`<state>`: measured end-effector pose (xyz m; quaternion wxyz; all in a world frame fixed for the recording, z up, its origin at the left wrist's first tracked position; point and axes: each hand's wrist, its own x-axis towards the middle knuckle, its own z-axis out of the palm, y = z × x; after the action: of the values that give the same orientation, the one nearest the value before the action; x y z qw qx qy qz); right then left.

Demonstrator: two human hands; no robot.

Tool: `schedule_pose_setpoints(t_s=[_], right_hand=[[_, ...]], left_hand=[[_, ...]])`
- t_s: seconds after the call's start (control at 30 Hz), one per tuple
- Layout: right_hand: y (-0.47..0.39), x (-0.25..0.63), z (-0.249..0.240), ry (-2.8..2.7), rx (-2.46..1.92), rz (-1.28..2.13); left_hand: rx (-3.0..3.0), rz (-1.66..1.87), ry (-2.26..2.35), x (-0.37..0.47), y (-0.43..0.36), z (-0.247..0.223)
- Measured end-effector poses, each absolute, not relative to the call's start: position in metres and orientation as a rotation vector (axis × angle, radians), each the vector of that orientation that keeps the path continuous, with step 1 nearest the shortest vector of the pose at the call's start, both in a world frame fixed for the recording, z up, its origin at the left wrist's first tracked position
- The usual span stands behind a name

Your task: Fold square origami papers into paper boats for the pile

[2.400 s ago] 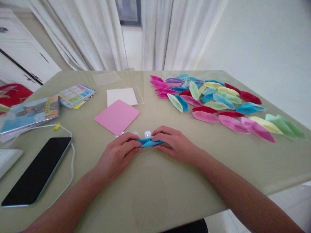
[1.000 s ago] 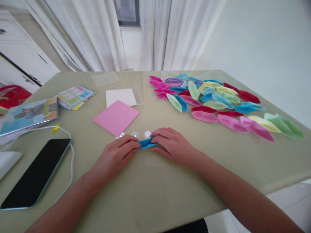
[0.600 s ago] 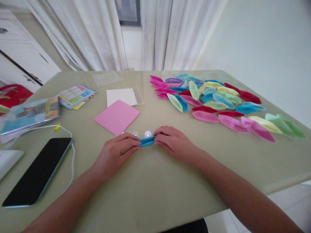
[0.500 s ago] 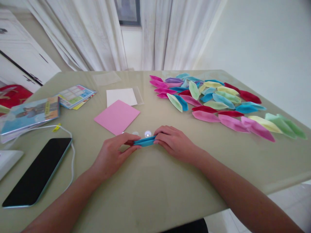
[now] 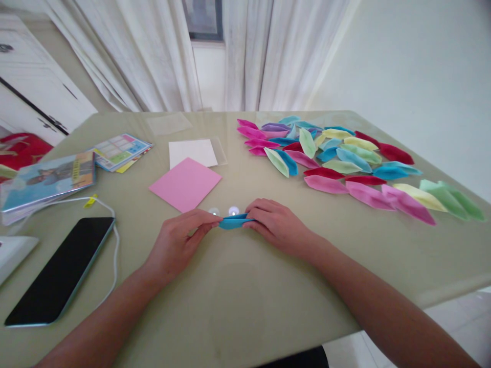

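A small folded blue paper piece [image 5: 233, 222] is held between my two hands near the middle of the table. My left hand [image 5: 182, 237] pinches its left end with thumb and fingers. Its right end is in the closed fingers of my right hand [image 5: 274, 225]. A pink paper square [image 5: 185, 184] lies just beyond my left hand, partly over a white sheet [image 5: 192, 152]. Many folded paper pieces in pink, blue, green, yellow, red and purple, such as a pink one [image 5: 326, 184], lie in rows at the right.
On the table [image 5: 238, 306] at the left are a black-screened phone [image 5: 61, 271], a white cable [image 5: 116, 250], a picture booklet [image 5: 49, 179] and printed cards [image 5: 123, 152]. A clear plastic sleeve [image 5: 169, 123] lies at the back.
The blue paper has shifted slightly right and shows a wider opening. My left fingers have moved to the tip of its left end; my right hand has barely moved.
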<state>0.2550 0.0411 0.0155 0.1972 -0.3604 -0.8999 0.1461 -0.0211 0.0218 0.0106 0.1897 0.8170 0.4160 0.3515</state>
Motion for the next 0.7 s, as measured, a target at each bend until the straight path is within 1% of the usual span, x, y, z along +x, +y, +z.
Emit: schedule_pose_setpoints(t_s=[0.2, 0.4, 0.7], right_hand=[[0.0411, 0.2569, 0.0174, -2.463, -1.056, 0.468], [0.0414, 0.2586, 0.0192, -2.389, -1.029, 0.606], [0.0445, 0.2617, 0.0172, -2.289, -1.081, 0.555]], left_hand=[[2.29, 0.963, 1.15, -0.0192, 0.0217, 0.0097], [2.274, 0.946, 1.203, -0.0202, 0.0235, 0.0082], [2.224, 0.905, 1.291, -0.0215, 0.025, 0.0029]])
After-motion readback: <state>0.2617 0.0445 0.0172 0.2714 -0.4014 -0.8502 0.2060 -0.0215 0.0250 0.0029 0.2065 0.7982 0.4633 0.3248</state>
